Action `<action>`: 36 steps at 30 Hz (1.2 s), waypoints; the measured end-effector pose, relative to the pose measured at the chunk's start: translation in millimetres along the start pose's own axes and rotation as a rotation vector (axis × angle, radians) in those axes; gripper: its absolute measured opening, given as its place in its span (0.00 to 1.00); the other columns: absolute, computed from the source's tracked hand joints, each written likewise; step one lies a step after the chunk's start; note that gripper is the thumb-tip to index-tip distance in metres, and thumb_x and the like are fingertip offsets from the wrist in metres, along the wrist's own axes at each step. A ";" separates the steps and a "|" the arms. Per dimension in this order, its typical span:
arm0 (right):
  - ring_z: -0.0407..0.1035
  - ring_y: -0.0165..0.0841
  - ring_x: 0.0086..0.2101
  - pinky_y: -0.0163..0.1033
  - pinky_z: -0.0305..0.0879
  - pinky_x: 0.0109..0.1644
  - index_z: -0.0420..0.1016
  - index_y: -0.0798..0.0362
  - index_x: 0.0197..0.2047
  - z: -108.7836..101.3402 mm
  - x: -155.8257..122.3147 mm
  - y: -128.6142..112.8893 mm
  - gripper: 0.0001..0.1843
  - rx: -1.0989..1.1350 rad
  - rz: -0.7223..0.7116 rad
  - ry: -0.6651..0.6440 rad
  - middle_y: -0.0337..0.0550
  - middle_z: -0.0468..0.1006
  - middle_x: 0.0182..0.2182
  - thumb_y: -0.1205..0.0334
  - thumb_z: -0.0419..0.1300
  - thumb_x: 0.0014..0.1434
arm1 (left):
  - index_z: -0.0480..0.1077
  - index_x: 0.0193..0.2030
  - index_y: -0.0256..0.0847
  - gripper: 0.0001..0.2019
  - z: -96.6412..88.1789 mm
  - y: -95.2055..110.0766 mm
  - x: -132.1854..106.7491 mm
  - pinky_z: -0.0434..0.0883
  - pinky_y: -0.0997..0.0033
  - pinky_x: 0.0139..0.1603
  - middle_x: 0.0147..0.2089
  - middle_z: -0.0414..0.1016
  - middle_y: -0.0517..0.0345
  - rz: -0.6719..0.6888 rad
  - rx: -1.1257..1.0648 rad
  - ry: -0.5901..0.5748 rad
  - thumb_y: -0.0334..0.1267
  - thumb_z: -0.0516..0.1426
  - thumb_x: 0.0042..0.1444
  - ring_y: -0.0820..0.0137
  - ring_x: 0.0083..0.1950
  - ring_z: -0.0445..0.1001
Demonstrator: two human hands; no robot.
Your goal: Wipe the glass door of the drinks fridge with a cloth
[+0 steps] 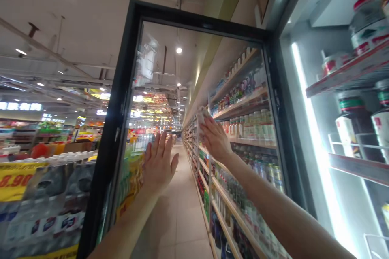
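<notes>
A glass cooler door (200,24) with a black frame stands swung open in front of me. My left hand (159,162) is raised flat at the glass, fingers stretched out and holding nothing. Higher and further right, my right hand (215,135) presses a pale crumpled cloth (203,114) against the pane. Most of the cloth is hidden under the fingers, and it could be a paper wipe. Shelves of bottles show in and through the glass around both hands.
At the right, the lit cooler holds a red-capped jar (367,24) and dark bottles (352,121) on its shelves. Packs of bottled drinks (51,210) with a yellow price sign (18,180) stand at the left. Floor tiles (179,210) show through the door.
</notes>
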State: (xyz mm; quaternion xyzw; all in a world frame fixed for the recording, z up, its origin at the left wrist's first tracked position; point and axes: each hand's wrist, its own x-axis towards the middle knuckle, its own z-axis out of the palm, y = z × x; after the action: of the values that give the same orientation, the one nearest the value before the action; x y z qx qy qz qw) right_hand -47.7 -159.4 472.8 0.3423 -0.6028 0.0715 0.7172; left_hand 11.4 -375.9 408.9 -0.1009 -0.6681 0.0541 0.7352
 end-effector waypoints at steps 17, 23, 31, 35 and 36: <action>0.43 0.42 0.65 0.57 0.51 0.64 0.38 0.52 0.69 -20.8 -34.3 9.6 0.33 0.224 0.271 0.307 0.51 0.45 0.67 0.59 0.42 0.62 | 0.62 0.58 0.38 0.18 24.3 114.4 94.3 0.61 0.57 0.63 0.62 0.64 0.49 0.082 -0.355 -0.063 0.37 0.45 0.63 0.63 0.64 0.61; 0.49 0.43 0.63 0.58 0.54 0.62 0.42 0.52 0.68 -18.1 -37.1 15.6 0.31 0.260 0.472 0.427 0.53 0.51 0.65 0.57 0.39 0.63 | 0.68 0.50 0.34 0.15 10.1 86.0 102.6 0.54 0.51 0.66 0.66 0.58 0.44 0.117 -0.106 -0.018 0.32 0.44 0.62 0.58 0.67 0.54; 0.61 0.39 0.58 0.54 0.58 0.61 0.48 0.54 0.66 -23.3 -32.5 12.4 0.29 0.596 0.622 0.493 0.54 0.62 0.59 0.58 0.40 0.62 | 0.62 0.57 0.29 0.21 23.1 137.9 101.7 0.55 0.59 0.66 0.61 0.64 0.43 0.297 -0.197 -0.134 0.39 0.45 0.62 0.61 0.65 0.59; 0.57 0.41 0.60 0.57 0.53 0.63 0.51 0.51 0.65 -23.9 -43.4 20.3 0.29 0.547 0.552 0.478 0.51 0.59 0.62 0.56 0.43 0.62 | 0.58 0.62 0.36 0.22 29.8 141.2 90.5 0.51 0.49 0.67 0.66 0.57 0.50 0.342 -0.072 -0.097 0.38 0.44 0.61 0.58 0.69 0.50; 0.56 0.42 0.61 0.58 0.52 0.63 0.52 0.52 0.65 -24.2 -45.5 20.9 0.29 0.467 0.505 0.463 0.51 0.59 0.62 0.55 0.43 0.62 | 0.56 0.63 0.39 0.23 28.4 130.6 90.1 0.51 0.48 0.67 0.67 0.56 0.53 0.358 -0.059 -0.099 0.38 0.45 0.61 0.58 0.69 0.49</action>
State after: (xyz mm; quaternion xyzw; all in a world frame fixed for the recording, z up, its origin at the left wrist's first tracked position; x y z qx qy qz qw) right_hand -50.7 -115.6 438.8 0.3121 -0.4582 0.4549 0.6969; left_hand -0.4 -227.3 470.0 -0.2368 -0.6762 0.1691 0.6768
